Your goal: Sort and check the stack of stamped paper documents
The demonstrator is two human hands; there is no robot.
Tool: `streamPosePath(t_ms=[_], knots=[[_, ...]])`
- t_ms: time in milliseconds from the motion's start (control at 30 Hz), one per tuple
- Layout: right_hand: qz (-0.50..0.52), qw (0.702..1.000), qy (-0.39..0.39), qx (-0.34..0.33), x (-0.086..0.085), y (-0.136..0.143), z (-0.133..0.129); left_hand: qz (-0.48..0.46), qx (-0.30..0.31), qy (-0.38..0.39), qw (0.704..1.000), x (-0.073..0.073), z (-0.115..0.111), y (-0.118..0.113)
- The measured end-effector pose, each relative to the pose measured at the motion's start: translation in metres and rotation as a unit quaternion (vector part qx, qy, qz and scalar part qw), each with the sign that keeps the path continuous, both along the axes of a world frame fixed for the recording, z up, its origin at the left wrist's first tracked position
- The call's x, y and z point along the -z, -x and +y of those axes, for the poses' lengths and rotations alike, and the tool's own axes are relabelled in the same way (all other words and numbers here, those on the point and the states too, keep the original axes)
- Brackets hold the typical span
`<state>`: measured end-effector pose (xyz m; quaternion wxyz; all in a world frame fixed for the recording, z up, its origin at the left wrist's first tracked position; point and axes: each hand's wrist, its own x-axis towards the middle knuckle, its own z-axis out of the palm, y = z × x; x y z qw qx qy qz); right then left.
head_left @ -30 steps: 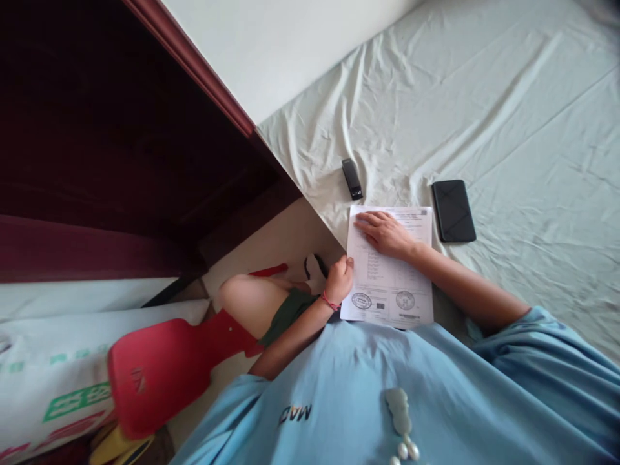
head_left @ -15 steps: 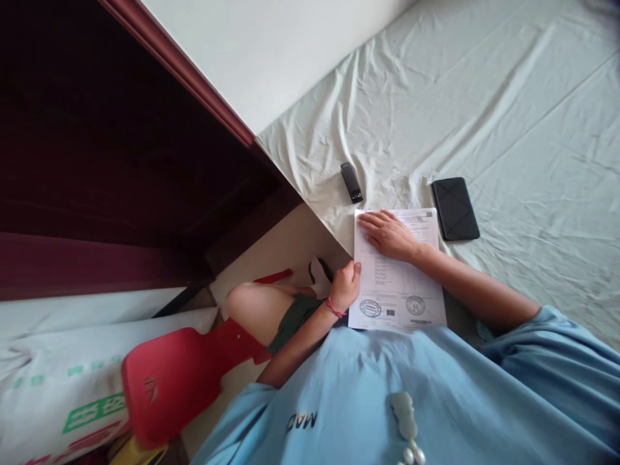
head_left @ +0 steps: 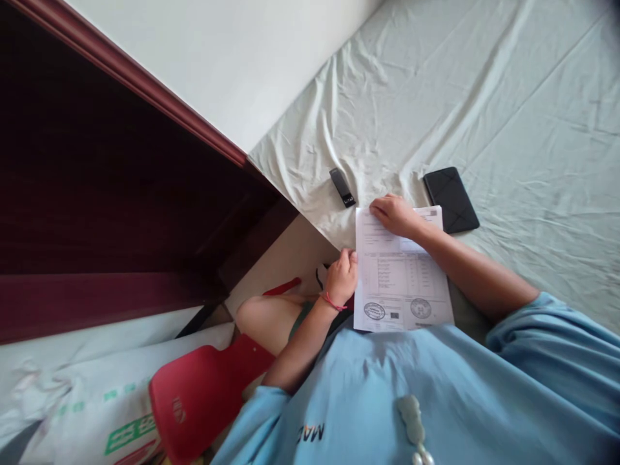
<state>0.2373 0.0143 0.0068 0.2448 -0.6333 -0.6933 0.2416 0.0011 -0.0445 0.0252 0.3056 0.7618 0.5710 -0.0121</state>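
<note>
A stack of printed papers (head_left: 387, 274) with round and oval stamps near its lower edge lies in front of me, against my blue shirt. My left hand (head_left: 341, 279), with a red cord on its wrist, is closed on the left edge of the stack, thumb on top. At the top edge, my right hand (head_left: 394, 214) bends its fingers over and grips the sheets; its fingertips are partly hidden. Just beyond the top left corner a black stapler (head_left: 342, 188) rests on the pale sheet, apart from both hands.
A black flat case (head_left: 452, 199) lies by the papers' upper right corner on the pale bedsheet (head_left: 523, 129). Dark red furniture (head_left: 121, 181) and a white wall stand to the left. Lower left are a red chair (head_left: 203, 394) and a white printed sack (head_left: 82, 400).
My right hand has gone from lying flat on the page to curling at its top edge. My left hand has slid slightly up the left edge. The camera view has turned a little.
</note>
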Motion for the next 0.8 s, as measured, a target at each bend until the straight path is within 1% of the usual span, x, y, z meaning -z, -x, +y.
streamPosePath(t_ms=[67, 133, 167, 233, 267, 333, 367, 400, 467, 500, 533, 567, 633, 700, 800], knots=[[0.005, 1.0, -0.008, -0.003, 0.001, 0.001, -0.001, 0.069, 0.013, -0.022, 0.997, -0.015, 0.009, -0.01], [0.005, 1.0, -0.019, -0.009, 0.002, 0.001, -0.003, 0.075, 0.003, -0.063, 0.995, -0.023, 0.02, -0.02], [0.005, 1.0, -0.024, -0.011, 0.002, 0.002, -0.003, 0.054, -0.014, -0.083, 0.995, -0.023, 0.025, -0.025], [0.006, 0.999, -0.036, -0.015, 0.002, 0.003, -0.005, -0.027, -0.047, -0.103, 0.993, -0.014, 0.037, -0.033], [0.009, 0.999, -0.042, -0.016, 0.002, 0.003, -0.005, -0.075, -0.061, -0.089, 0.991, -0.006, 0.043, -0.037], [0.018, 0.998, -0.054, -0.018, 0.003, 0.004, -0.006, -0.18, -0.074, -0.029, 0.98, 0.014, 0.053, -0.044], [0.025, 0.998, -0.06, -0.019, 0.004, 0.003, -0.007, -0.25, -0.081, -0.001, 0.965, 0.023, 0.057, -0.045], [0.035, 0.997, -0.066, -0.02, 0.005, 0.003, -0.007, -0.32, -0.106, 0.023, 0.941, 0.032, 0.06, -0.046], [0.057, 0.995, -0.081, -0.022, 0.008, 0.002, -0.006, -0.419, -0.148, 0.088, 0.892, 0.043, 0.064, -0.046], [0.067, 0.993, -0.089, -0.023, 0.008, 0.002, -0.006, -0.446, -0.155, 0.113, 0.874, 0.045, 0.066, -0.045], [0.077, 0.992, -0.098, -0.025, 0.009, 0.002, -0.006, -0.46, -0.151, 0.136, 0.864, 0.046, 0.067, -0.043], [0.085, 0.99, -0.107, -0.028, 0.01, 0.002, -0.006, -0.461, -0.138, 0.154, 0.863, 0.045, 0.069, -0.043], [0.097, 0.987, -0.122, -0.036, 0.01, 0.002, -0.005, -0.439, -0.109, 0.183, 0.873, 0.041, 0.072, -0.042], [0.101, 0.985, -0.133, -0.044, 0.011, 0.003, -0.004, -0.419, -0.103, 0.214, 0.877, 0.038, 0.074, -0.043], [0.104, 0.981, -0.156, -0.05, 0.012, 0.004, -0.005, -0.432, -0.123, 0.262, 0.854, 0.036, 0.076, -0.044]])
